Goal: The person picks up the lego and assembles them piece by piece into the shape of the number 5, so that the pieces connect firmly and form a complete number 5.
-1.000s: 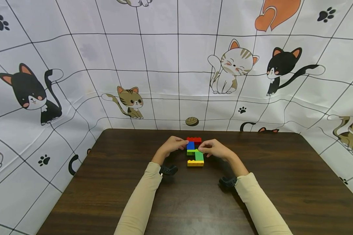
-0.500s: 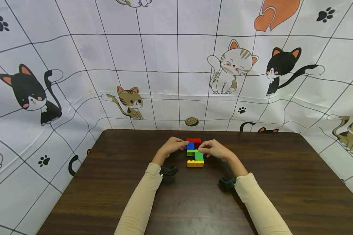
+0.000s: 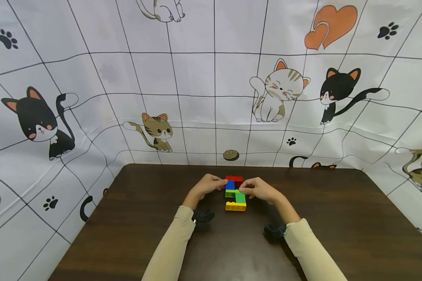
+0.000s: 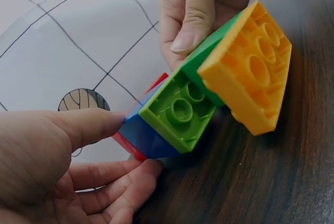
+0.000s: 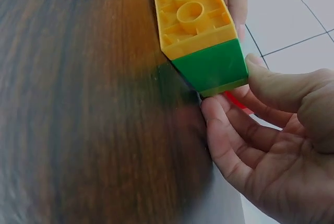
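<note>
A zigzag chain of joined toy bricks lies between my hands. From far to near it runs red brick (image 3: pixel 234 180), blue brick (image 3: pixel 230 185), lime brick (image 4: pixel 180 112), green brick (image 5: pixel 216 67) and yellow brick (image 3: pixel 236 207). My left hand (image 3: pixel 208 185) pinches the blue brick, thumb on one side and fingertips on the other, as the left wrist view shows. My right hand (image 3: pixel 260 190) pinches the chain around where the green and lime bricks join. Hollow undersides of the lime and yellow bricks face the left wrist camera. Most of the red brick is hidden in both wrist views.
A dark brown wooden table (image 3: pixel 144 242) spreads under both arms. Behind it hangs a white gridded sheet (image 3: pixel 193 74) printed with cats and paw prints. Dark straps (image 3: pixel 203 216) sit on the wrists beside the beige sleeves (image 3: pixel 168 248).
The whole head view has shifted, so the table, hands and bricks now appear slightly lower in it. Both hands keep the same hold on the chain of bricks.
</note>
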